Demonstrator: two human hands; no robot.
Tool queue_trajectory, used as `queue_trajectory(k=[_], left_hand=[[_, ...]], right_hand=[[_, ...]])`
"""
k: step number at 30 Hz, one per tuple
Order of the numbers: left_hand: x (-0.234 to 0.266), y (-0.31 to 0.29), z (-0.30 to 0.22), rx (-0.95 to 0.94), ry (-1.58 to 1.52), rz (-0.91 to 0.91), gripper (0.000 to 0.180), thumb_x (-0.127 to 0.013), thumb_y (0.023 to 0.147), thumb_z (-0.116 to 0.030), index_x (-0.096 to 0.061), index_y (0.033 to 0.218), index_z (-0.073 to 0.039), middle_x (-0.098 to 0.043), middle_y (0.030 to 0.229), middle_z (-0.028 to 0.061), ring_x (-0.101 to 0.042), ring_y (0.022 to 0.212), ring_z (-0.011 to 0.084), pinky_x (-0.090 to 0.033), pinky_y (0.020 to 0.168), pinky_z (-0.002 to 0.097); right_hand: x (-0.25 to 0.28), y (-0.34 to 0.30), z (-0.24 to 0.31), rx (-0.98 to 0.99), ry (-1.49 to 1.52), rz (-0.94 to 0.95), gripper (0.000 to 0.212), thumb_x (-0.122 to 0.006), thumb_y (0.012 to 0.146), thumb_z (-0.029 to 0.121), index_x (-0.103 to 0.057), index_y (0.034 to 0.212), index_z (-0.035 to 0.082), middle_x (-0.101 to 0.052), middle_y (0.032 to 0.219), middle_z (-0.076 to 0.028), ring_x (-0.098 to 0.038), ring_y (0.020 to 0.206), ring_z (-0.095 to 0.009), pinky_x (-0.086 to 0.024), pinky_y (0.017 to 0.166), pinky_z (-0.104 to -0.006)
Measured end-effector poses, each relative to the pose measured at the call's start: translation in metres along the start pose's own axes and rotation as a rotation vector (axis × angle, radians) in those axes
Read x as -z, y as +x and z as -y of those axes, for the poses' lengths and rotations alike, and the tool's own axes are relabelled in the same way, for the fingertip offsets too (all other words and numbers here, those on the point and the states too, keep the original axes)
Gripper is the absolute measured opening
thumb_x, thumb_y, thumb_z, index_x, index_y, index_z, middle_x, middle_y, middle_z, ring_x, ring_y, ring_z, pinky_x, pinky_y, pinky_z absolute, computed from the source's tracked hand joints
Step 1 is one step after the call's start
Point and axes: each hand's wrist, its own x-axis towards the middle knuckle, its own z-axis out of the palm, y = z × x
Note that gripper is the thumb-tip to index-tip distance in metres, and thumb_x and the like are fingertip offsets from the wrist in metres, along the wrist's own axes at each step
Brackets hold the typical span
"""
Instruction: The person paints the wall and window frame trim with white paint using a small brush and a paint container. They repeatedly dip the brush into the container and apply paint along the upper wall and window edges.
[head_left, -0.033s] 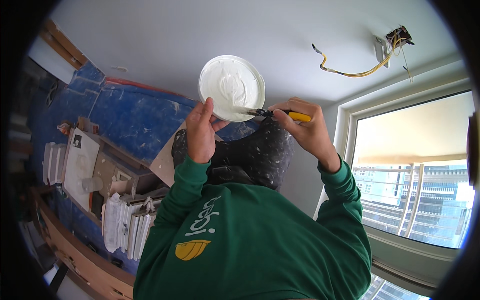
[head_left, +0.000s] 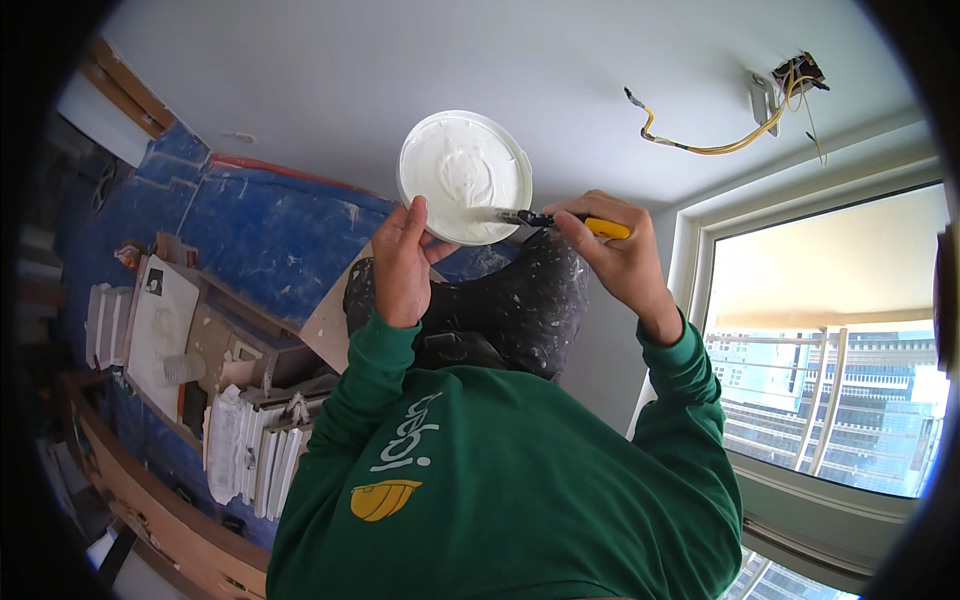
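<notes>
My left hand (head_left: pixel 402 270) grips the lower left side of a round white tub (head_left: pixel 404 168), thumb up over its rim and fingers beneath. White paste (head_left: pixel 468 165) fills the tub, its surface swirled and ridged. In my right hand (head_left: pixel 622 258) is a putty knife (head_left: pixel 537 218) with a black and yellow handle, held between thumb and fingers. Its metal blade points left over the lower right part of the paste; whether it touches the paste is hard to tell. Both hands are in front of me, above my dark, paint-specked trousers (head_left: pixel 520 310).
A pale wall (head_left: pixel 300 80) stands ahead, with yellow wires (head_left: pixel 710 150) hanging from an open wall box (head_left: pixel 798 72). A window (head_left: pixel 820 380) is at my right. Blue covering (head_left: pixel 270 230) lies on the floor at left, near wooden furniture (head_left: pixel 245 335) and stacked white panels (head_left: pixel 270 455).
My right hand and the putty knife have shifted slightly right, drawing the blade a little across the paste. My left hand and the tub stay almost where they were.
</notes>
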Motion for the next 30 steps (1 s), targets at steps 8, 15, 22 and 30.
queue_trajectory(k=[8, 15, 22, 30], left_hand=[[-0.006, -0.006, -0.005, 0.016, 0.058, 0.078, 0.037, -0.048, 0.100, -0.030, -0.054, 0.119, 0.002, -0.065, 0.110, 0.0111, -0.066, 0.097, 0.0162, -0.058, 0.077, 0.0299], [-0.001, -0.009, -0.011, -0.006, 0.083, 0.104, 0.035, -0.049, 0.100, -0.028, -0.055, 0.117, 0.001, -0.066, 0.107, 0.0105, -0.067, 0.092, 0.0146, -0.059, 0.073, 0.0281], [-0.003, -0.009, -0.011, -0.010, 0.068, 0.079, 0.034, -0.049, 0.100, -0.028, -0.055, 0.117, 0.001, -0.066, 0.107, 0.0106, -0.067, 0.093, 0.0153, -0.059, 0.074, 0.0287], [0.007, -0.009, -0.012, -0.003, 0.071, 0.074, 0.038, -0.047, 0.101, -0.029, -0.052, 0.121, 0.003, -0.063, 0.113, 0.0141, -0.067, 0.098, 0.0197, -0.058, 0.081, 0.0329]], right_hand=[[0.018, 0.025, -0.007, 0.007, 0.111, -0.090, 0.018, -0.064, 0.090, 0.013, -0.070, 0.096, -0.003, -0.069, 0.082, -0.007, -0.059, 0.073, -0.010, -0.049, 0.067, -0.0252], [0.016, 0.029, 0.008, 0.118, -0.081, 0.089, 0.014, -0.067, 0.086, 0.009, -0.070, 0.094, -0.002, -0.067, 0.080, -0.010, -0.060, 0.069, -0.015, -0.049, 0.065, -0.0269], [0.012, 0.029, -0.004, 0.024, 0.012, 0.071, 0.018, -0.064, 0.090, 0.013, -0.070, 0.094, -0.003, -0.068, 0.077, -0.008, -0.061, 0.070, -0.011, -0.049, 0.066, -0.0258], [0.025, 0.032, -0.037, -0.158, 0.249, -0.069, 0.023, -0.059, 0.094, 0.016, -0.071, 0.091, -0.003, -0.066, 0.070, -0.005, -0.058, 0.062, -0.007, -0.048, 0.060, -0.0207]])
